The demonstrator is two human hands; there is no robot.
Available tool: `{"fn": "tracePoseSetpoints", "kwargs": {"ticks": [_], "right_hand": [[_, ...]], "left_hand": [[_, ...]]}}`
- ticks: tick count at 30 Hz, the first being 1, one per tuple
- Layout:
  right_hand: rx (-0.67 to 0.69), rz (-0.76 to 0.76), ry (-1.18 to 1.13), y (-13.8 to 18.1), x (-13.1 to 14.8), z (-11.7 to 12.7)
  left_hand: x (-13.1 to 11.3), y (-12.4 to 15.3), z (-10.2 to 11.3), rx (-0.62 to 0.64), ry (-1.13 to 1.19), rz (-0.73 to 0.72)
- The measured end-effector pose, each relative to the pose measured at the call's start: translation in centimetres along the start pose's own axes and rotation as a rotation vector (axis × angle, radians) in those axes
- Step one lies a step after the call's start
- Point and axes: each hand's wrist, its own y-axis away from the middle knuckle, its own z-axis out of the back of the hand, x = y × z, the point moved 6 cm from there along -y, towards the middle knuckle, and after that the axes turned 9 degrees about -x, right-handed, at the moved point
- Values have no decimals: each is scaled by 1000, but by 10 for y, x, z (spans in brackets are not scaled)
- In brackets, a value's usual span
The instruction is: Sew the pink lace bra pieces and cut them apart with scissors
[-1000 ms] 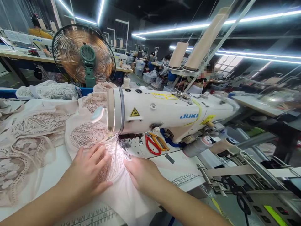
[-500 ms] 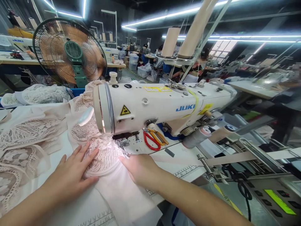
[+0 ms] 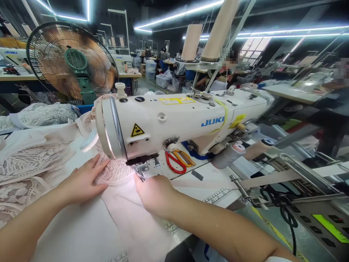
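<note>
A white sewing machine (image 3: pixel 180 112) stands in front of me with a lit needle area. Under its head lies a pale pink lace bra cup (image 3: pixel 117 172), joined to smooth pale fabric (image 3: pixel 129 214) that drapes toward me. My left hand (image 3: pixel 83 180) rests flat on the lace at its left side, fingers spread. On the right edge, close by the presser foot, my right hand (image 3: pixel 154 194) is closed with thumb and fingers at the fabric; the fingertips are partly hidden. The needle itself is hidden by the machine head.
Red-handled scissors (image 3: pixel 174 163) and an orange-handled tool (image 3: pixel 185 158) lie on the machine bed. More lace pieces (image 3: pixel 32 156) are spread at left. A large fan (image 3: pixel 76 62) stands behind. Pale elastic tape (image 3: pixel 275 178) runs through a feeder at right. Other people work farther back.
The lace cup has moved farther in under the machine head, away from me, both hands going with it. The view has shifted slightly.
</note>
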Motion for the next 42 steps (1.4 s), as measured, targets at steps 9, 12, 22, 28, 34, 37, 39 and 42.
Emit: {"fn": "tracePoseSetpoints", "kwargs": {"ticks": [9, 12, 22, 28, 34, 37, 39, 42], "right_hand": [[-41, 16, -1, 12, -6, -1], [-89, 42, -45, 19, -11, -3], [-264, 273, -118, 55, -30, -20], [-306, 419, -189, 78, -34, -26], [-338, 469, -183, 88, -35, -31], [-337, 461, -159, 84, -33, -31], [-311, 446, -147, 79, -31, -29], [-272, 430, -127, 73, -28, -24]], "left_hand": [[13, -21, -1, 120, 43, 73], [15, -23, -1, 114, 47, 86], [-107, 41, 10, -254, 92, -310], [-169, 87, -26, -30, 161, -530], [-160, 93, -23, 83, 222, -456], [-151, 89, -15, 85, 210, -458], [-146, 85, -13, 57, 186, -472], [-140, 81, -13, -1, 150, -497]]}}
